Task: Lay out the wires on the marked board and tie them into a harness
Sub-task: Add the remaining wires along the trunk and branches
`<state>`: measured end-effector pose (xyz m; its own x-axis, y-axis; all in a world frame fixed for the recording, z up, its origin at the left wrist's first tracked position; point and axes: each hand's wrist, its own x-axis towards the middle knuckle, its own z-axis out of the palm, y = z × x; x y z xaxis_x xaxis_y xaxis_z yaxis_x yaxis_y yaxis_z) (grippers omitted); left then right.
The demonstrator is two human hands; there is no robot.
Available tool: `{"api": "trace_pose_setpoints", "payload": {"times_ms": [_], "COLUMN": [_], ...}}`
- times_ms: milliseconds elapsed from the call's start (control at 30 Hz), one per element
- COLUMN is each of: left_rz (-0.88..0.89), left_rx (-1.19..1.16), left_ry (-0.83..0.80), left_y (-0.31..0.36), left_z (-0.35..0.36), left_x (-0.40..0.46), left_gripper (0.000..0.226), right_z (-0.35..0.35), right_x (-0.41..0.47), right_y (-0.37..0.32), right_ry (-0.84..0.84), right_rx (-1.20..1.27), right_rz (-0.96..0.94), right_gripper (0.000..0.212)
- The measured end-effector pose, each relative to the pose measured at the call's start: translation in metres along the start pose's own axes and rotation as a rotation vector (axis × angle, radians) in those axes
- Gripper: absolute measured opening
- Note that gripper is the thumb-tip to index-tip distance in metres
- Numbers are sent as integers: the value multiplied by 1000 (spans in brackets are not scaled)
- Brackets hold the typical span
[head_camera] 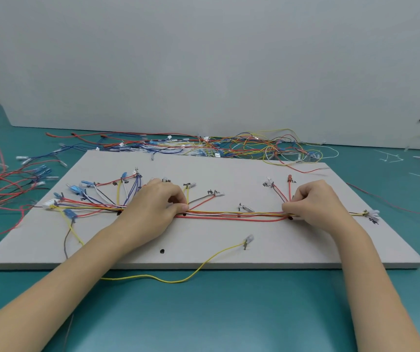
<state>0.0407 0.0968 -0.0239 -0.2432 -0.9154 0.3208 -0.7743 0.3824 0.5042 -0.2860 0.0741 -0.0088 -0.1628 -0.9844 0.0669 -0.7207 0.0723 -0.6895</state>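
Head view gives me the grey marked board [229, 174] lying flat on the teal table [229, 313], with the wire bundle [234, 214] running left to right along its middle, branches fanning up to hand-written marks and blue terminals [84, 185] at the left end. I read that layout as the reason for the grip: the trunk has to stay straight and gathered on its line while it gets tied. My left hand [157, 207] sits on the bundle left of centre, thumb and forefinger curled together in a pinch on the wires. My right hand [313, 203] pinches the same bundle further right, where the red branch [289, 189] rises, fingers [289, 207] tightly bent. Between the two the wires look taut. Whether either hand also holds a tie I cannot tell. One yellow wire [204, 265] droops off the near edge of the board, not yet routed. Spare wires [229, 146] lie heaped behind the board.
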Motion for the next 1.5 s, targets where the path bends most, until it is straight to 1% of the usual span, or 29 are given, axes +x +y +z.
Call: {"api": "trace_pose_setpoints", "payload": {"times_ms": [167,333,433,600,633,700,767,800,867,933,1033,1100,1200,1267,1500], "left_rz": [15,9,33,9,10,16,17,17,22,27,28,30,14,-2,-21], "left_rx": [-29,11,95,91,82,56,31,19,3,-3,-18,-22,-28,-44,-48], "left_ry": [9,70,121,115,113,108,110,111,114,114,112,106,95,86,64], "left_y": [19,39,49,57,58,62,68,72,79,84,89,91,92,91,92], "left_z": [13,27,36,40,42,46,51,54,61,67,72,73,74,72,70], "left_x": [-1,-1,-1,2,3,5,7,8,11,14,18,19,19,18,18], "left_gripper": [15,7,8,9,9,9,9,10,10,11,11,10,10,10,10], "right_z": [-17,-26,-31,-33,-31,-25,-17,-11,1,14,29,36,41,41,33], "right_x": [0,0,1,3,3,5,5,5,3,-1,-2,0,4,4,7], "right_y": [10,18,23,27,26,23,13,6,-5,-13,-17,-17,-18,-17,-16], "right_ry": [-16,-13,-5,10,35,166,305,325,267,158,45,45,88,98,25], "right_rx": [-30,-47,-8,-27,-25,-29,-14,7,42,34,-2,-44,-113,-121,-202], "right_rz": [48,85,100,130,136,127,71,21,-81,-164,-232,-232,-251,-266,-333], "right_gripper": [22,15,17,18,18,18,18,16,12,12,12,11,8,8,13]}}
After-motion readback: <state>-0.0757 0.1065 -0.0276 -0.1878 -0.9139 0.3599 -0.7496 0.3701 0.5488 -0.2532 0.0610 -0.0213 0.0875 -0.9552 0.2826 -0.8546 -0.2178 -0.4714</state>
